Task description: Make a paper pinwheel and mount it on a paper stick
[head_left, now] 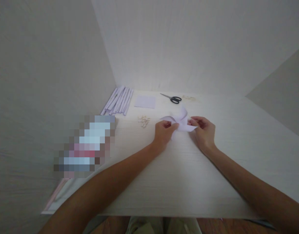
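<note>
A pale lilac paper pinwheel with curled blades is held up over the table. My left hand is closed on its left side, the thumb lying over the paper. At the pinwheel's right edge, my right hand is closed in a pinch. Something thin and light seems to show by its fingertips, too small to name. A little pile of thin, pale golden pieces lies to the left of my left hand. Behind the pinwheel are scissors with black handles.
Several rolled lilac paper tubes lie at the back left, beside a flat lilac paper square. More small golden pieces sit right of the scissors. A blurred-out object occupies the left edge. Pale walls enclose the white table.
</note>
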### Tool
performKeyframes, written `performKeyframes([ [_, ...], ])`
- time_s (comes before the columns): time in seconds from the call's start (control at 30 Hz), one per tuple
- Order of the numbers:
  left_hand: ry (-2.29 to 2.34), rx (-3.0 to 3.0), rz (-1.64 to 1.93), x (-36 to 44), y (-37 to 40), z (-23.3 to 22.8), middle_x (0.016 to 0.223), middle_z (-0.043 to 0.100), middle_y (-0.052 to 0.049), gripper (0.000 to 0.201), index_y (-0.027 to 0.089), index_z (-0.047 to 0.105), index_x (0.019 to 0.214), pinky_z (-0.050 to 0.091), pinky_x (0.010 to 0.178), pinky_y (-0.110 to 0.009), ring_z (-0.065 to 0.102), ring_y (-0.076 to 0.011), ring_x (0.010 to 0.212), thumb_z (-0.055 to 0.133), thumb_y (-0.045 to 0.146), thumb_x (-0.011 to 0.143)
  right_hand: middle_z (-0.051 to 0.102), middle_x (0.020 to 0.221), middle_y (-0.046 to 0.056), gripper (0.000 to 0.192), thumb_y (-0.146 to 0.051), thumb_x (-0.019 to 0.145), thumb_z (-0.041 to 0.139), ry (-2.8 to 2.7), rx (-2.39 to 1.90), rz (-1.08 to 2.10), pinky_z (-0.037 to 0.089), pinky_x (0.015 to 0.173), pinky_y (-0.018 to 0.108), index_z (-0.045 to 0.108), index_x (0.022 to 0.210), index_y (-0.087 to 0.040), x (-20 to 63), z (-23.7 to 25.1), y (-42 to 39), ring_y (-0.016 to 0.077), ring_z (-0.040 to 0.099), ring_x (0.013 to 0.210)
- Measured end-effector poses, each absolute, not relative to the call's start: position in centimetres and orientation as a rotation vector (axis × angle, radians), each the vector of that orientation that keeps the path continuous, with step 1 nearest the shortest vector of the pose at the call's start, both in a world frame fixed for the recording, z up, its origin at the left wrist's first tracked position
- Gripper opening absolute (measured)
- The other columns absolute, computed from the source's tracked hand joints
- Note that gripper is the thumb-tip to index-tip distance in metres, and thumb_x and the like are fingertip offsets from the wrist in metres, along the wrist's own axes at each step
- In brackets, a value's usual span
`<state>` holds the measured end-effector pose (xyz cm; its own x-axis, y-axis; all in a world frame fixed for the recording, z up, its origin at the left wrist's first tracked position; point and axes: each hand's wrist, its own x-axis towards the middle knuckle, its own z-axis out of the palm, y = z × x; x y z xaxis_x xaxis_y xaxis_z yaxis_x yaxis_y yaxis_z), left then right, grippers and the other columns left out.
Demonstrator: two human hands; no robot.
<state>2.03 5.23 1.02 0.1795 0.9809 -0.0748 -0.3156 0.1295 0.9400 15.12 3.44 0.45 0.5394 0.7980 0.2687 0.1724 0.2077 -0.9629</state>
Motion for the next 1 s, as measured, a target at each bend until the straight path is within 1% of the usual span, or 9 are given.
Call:
performKeyframes([
  [0.07, 1.006, 1.038, 1.214, 1.8, 5.1, 1.2, 0.045, 0.045, 0.005, 0.014, 0.012, 0.053, 0.049, 0.027, 0.042, -0.019, 0.038, -0.0048, 0.042, 0.060, 0.023, 0.055, 0.059, 0.066, 0.002, 0.014, -0.023, 0.066, 0.058, -0.961, -1.282, 0.427, 0.047, 0.059, 0.028, 0.057, 0.078, -0.015, 15.2, 0.6, 3.2, 0.0117, 0.056, 0.058],
  [0.2, 1.122, 1.073, 1.293, 1.6, 5.3, 1.2, 0.047, 0.047, 0.004, 0.013, 0.013, 0.055, 0.051, 0.029, 0.043, -0.019, 0.040, -0.0053, 0.044, 0.060, 0.024, 0.055, 0.056, 0.065, 0.000, 0.011, -0.026, 0.075, 0.050, -0.983, -1.232, 0.215, 0.046, 0.053, 0.025, 0.054, 0.079, -0.016, 15.1, 1.1, 2.6, 0.0097, 0.053, 0.054],
  [0.33, 1.164, 1.044, 1.296, 1.7, 5.4, 0.9, 0.048, 0.049, 0.004, 0.013, 0.013, 0.056, 0.051, 0.030, 0.042, -0.019, 0.041, -0.0052, 0.043, 0.061, 0.025, 0.055, 0.054, 0.067, 0.001, 0.008, -0.024, 0.078, 0.046, -1.159, -1.247, 0.085, 0.044, 0.054, 0.025, 0.053, 0.079, -0.019, 14.6, 1.3, 1.5, 0.0105, 0.052, 0.057],
  [0.47, 1.193, 1.048, 1.270, 1.9, 5.1, 1.0, 0.050, 0.053, 0.003, 0.012, 0.013, 0.058, 0.052, 0.033, 0.043, -0.019, 0.045, -0.0065, 0.045, 0.062, 0.025, 0.054, 0.055, 0.068, 0.001, 0.009, -0.019, 0.078, 0.045, -1.436, -1.265, 0.089, 0.043, 0.057, 0.026, 0.053, 0.077, -0.020, 14.2, 1.5, 0.7, 0.0122, 0.053, 0.062],
  [0.6, 1.205, 1.084, 1.283, 1.9, 4.8, 1.2, 0.049, 0.053, 0.003, 0.012, 0.013, 0.058, 0.051, 0.034, 0.043, -0.019, 0.045, -0.0064, 0.045, 0.063, 0.024, 0.054, 0.057, 0.068, 0.000, 0.010, -0.015, 0.078, 0.043, -1.589, -1.290, 0.083, 0.041, 0.057, 0.024, 0.053, 0.076, -0.019, 14.0, 1.8, 0.8, 0.0114, 0.053, 0.062],
  [0.7, 1.207, 1.111, 1.279, 1.8, 4.8, 1.2, 0.047, 0.052, 0.003, 0.012, 0.013, 0.059, 0.051, 0.033, 0.042, -0.019, 0.044, -0.0059, 0.043, 0.063, 0.024, 0.054, 0.057, 0.067, 0.001, 0.011, -0.016, 0.078, 0.043, -1.638, -1.317, 0.116, 0.040, 0.057, 0.024, 0.052, 0.075, -0.018, 14.0, 1.8, 0.9, 0.0116, 0.052, 0.062],
  [1.0, 1.197, 1.150, 1.271, 1.8, 4.8, 1.0, 0.052, 0.056, 0.001, 0.012, 0.013, 0.061, 0.053, 0.036, 0.044, -0.019, 0.047, -0.0069, 0.046, 0.063, 0.025, 0.055, 0.057, 0.068, 0.001, 0.011, -0.015, 0.077, 0.042, -1.666, -1.347, 0.180, 0.039, 0.058, 0.024, 0.052, 0.075, -0.018, 14.0, 1.5, 1.2, 0.0116, 0.050, 0.061],
])
